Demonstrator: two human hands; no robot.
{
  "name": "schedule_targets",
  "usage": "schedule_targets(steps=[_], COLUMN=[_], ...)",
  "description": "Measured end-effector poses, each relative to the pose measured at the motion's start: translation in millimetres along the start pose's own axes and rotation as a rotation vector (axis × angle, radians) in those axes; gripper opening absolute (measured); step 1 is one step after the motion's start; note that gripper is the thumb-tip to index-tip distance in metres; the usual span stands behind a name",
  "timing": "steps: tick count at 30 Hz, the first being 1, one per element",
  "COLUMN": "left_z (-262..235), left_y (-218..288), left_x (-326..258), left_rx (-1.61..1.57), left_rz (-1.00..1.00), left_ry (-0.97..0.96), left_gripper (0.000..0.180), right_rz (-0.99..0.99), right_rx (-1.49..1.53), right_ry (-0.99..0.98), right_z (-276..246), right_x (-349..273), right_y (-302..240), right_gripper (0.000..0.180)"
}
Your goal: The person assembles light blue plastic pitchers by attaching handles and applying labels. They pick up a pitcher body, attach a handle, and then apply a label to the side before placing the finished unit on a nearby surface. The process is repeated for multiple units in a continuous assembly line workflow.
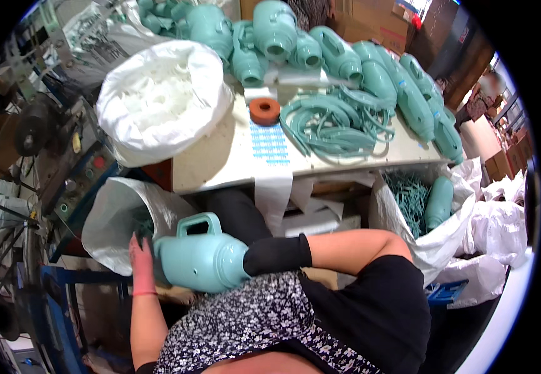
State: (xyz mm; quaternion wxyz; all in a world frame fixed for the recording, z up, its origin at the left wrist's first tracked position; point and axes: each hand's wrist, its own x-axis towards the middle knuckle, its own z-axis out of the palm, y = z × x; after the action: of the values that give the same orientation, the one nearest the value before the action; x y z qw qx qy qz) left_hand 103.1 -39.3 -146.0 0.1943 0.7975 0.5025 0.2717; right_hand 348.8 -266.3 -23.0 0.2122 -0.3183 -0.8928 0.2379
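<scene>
while left hand (140,255) steadies it, teal jug (202,257) rests on lap.

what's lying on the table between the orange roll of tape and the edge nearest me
In the head view, a sheet of small blue labels lies between the orange tape roll and the near edge of the table, its white backing hanging over.

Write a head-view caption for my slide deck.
Left hand steadies a teal jug on the lap; right forearm reaches into its mouth below a table.
</scene>
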Motion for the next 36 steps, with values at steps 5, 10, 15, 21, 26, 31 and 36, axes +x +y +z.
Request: schedule_targets(steps=[5,10,15,21,26,31,36], left_z=[32,32,31,-3,-82,-140,-147], left_y=[-89,-77,-49,-15,46,90,169], left_x=[-27,-39,-51,-40,-14,0,21], left_rx=[-0.415,-0.429,-0.591,-0.636,-0.748,-0.72,-0.389], left_rz=[-0.297,-0.445,-0.53,-0.492,-0.319,0.046,0.269], left_ry=[-0.408,-0.109,0.002,0.124,0.358,0.363,0.071], left_gripper=[0.037,0.036,0.033,0.036,0.033,0.029,0.036], right_rz=[0.08,0.14,0.446,0.759,0.88,0.672,0.584], right_rx=[0.012,0.08,0.001,-0.475,-0.421,-0.68,0.359], right_ry=[-0.049,0.103,0.688,0.938,0.957,0.998,0.872], right_z=[1,-1,-15,-46,-44,-67,-116], right_x=[-22,-73,-132,-174,-172,-147,-36], right_y=[-3,2,63,169,184,137,30], right_gripper=[0.011,0.014,0.02,0.024,0.014,0.015,0.051])
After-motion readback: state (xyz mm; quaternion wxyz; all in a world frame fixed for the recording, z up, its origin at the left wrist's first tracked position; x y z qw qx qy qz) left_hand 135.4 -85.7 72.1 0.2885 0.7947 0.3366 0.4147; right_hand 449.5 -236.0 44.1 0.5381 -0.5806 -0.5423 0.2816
